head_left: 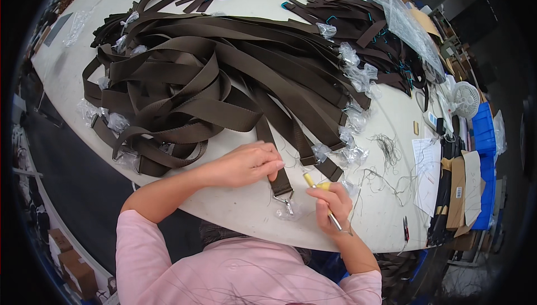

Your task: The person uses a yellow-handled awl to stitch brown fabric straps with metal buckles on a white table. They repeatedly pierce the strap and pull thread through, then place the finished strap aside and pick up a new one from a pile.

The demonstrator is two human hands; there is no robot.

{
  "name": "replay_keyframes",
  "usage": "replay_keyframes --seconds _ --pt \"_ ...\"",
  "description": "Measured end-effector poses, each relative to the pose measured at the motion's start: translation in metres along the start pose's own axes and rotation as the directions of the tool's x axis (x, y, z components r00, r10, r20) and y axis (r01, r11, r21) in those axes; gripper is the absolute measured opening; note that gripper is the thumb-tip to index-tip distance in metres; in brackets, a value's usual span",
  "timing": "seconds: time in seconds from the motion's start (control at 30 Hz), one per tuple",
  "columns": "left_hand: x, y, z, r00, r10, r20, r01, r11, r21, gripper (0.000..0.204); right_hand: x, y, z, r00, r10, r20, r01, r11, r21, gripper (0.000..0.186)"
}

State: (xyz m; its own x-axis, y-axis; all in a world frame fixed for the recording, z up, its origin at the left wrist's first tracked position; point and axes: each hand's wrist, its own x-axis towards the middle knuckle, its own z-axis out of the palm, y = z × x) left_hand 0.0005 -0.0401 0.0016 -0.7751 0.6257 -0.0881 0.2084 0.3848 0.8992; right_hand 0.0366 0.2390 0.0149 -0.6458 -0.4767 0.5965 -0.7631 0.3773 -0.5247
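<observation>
The left hand [251,164] curls over the dark strap [281,186], probably to steady it; its grip I cannot tell; the right hand [334,204] holds a slim tool [335,223].

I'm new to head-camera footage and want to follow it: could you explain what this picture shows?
No machine here: these are a person's bare hands. A wide fisheye camera worn on the head looks down, so straight edges bend near the rim.

On the pale table lie heaps of dark brown straps, many with ends wrapped in clear plastic, plus loose threads at right.

The left hand is curled over one strap that ends in a metal hook; its grip is unclear. The right hand holds a slim tool.
</observation>
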Motion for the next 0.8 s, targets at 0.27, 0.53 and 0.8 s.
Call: replay_keyframes --seconds 0.27,0.53,0.8 --pt "0.031 0.033 -0.016 0.969 0.064 0.239 -0.198 0.782 0.591 0.046 -0.013 -0.021 0.016 0.978 0.081 0.192 -0.054 0.988 -0.143 0.016" --pt "0.036 0.030 -0.014 0.931 0.127 0.341 -0.251 0.903 0.349 0.032 -0.035 -0.021 0.017 0.978 0.084 0.191 -0.060 0.990 -0.127 0.033" --pt "0.055 0.015 0.007 0.951 0.182 0.251 -0.211 0.973 0.094 0.022 -0.033 -0.001 0.002 0.982 -0.024 0.188 0.044 0.994 -0.100 0.027"
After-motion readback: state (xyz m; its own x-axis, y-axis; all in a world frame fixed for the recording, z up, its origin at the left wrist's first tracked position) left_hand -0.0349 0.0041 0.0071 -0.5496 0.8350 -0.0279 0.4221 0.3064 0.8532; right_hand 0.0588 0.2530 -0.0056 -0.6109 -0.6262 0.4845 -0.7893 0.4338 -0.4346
